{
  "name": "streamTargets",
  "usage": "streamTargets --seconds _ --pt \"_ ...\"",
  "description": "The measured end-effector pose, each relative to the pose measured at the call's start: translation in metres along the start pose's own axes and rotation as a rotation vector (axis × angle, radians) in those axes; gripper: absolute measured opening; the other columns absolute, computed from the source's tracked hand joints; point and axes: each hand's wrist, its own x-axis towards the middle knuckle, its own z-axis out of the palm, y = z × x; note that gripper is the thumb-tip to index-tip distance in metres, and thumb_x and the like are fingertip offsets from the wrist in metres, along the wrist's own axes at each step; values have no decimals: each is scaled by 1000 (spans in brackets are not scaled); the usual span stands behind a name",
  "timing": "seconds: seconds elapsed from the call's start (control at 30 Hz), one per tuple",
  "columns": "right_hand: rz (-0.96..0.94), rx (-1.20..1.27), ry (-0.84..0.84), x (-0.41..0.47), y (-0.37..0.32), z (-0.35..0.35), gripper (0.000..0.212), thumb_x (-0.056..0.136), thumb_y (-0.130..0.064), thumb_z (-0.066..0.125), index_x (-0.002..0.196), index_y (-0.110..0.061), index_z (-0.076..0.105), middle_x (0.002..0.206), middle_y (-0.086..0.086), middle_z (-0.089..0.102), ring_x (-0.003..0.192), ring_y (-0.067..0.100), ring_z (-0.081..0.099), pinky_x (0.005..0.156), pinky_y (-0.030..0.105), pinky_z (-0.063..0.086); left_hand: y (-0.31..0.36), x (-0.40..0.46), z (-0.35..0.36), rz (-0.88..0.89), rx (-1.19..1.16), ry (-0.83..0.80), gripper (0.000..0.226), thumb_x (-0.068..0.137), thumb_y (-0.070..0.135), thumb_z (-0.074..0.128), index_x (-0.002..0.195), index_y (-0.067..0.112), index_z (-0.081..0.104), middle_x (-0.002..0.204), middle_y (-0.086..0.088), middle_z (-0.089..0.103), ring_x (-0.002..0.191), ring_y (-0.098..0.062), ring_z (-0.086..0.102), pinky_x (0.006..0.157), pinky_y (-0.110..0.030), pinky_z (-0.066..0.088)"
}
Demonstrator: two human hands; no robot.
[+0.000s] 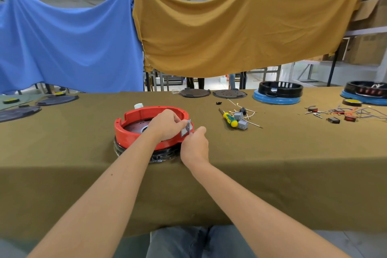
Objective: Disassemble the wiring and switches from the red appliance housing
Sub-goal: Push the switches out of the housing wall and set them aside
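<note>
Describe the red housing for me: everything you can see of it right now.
The red housing is a round, open-topped ring of glossy plastic with a notched rim, seated on a black base on the olive tablecloth. A dark perforated plate shows inside. The left hand reaches over its near-right rim, pinching a small grey part there; the right hand meets it from outside.

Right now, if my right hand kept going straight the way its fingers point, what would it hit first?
Probably the small grey metal plate that the left hand pinches at the red housing rim; the right hand fingertips sit right at its edge, though contact is unclear.
</note>
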Motion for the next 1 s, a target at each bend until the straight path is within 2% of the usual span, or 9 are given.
streamTargets --seconds 0.13,0.3,0.43,0.53,0.63,0.8,0.83,0.9,1.0 --pt "-88 -117 -42 0 2 -2 4 101 -14 38 105 -15 37 81 -4 49 91 28 59 68 41 49 0 0 0 2 -4 9 45 98 39 56 67 8 68 49 1 40 45 -14 32 50 -28 28" --pt "-80 -53 -11 0 1 0 2 102 -14 36 103 -13 37 81 -3 49 90 28 58 64 36 43 0 1 -1 -4 1 7 38 98 38 55 75 17 77 43 8 43 36 -8 34 47 -26 29" --pt "16 92 81 -5 -2 15 5 104 -17 34 100 -16 36 85 -2 54 78 17 57 58 30 46 0 1 0 5 6 -4 40 98 40 55 79 13 77 58 -3 49 52 -15 38 52 -28 31" --pt "50 162 123 -5 -3 21 6 105 -18 33 100 -17 35 84 -2 53 72 10 51 52 26 39 -1 2 1 -1 10 2 44 98 41 55 86 3 75 64 -7 50 56 -18 39 53 -30 32" --pt "45 170 96 -4 -1 17 7 105 -19 32 101 -16 36 88 1 55 75 15 54 55 30 41 -1 2 2 -4 22 1 46 98 41 55 86 0 73 63 -6 49 57 -19 40 55 -31 32" --pt "63 22 -49 6 3 -4 14 105 -19 35 108 -10 45 101 7 58 93 28 59 69 34 42 0 1 0 4 47 22 40 97 42 55 80 13 76 59 1 53 51 -13 42 50 -27 33" --pt "61 -37 -82 9 5 -9 16 103 -20 37 104 -10 49 98 7 59 93 29 58 68 33 41 1 0 0 12 51 26 41 97 43 55 80 12 75 58 1 52 50 -13 41 50 -27 32" --pt "13 -134 -120 14 10 -21 21 101 -22 40 84 -15 51 81 2 54 78 26 52 57 31 34 1 0 0 26 62 32 42 96 43 55 80 9 75 61 -1 52 53 -14 41 51 -27 32" --pt "-75 -123 -62 22 15 -33 24 102 -29 42 81 -18 45 76 -1 49 66 17 46 54 31 31 1 0 -1 37 81 49 43 96 44 56 78 10 74 63 -3 55 53 -14 43 51 -27 33"
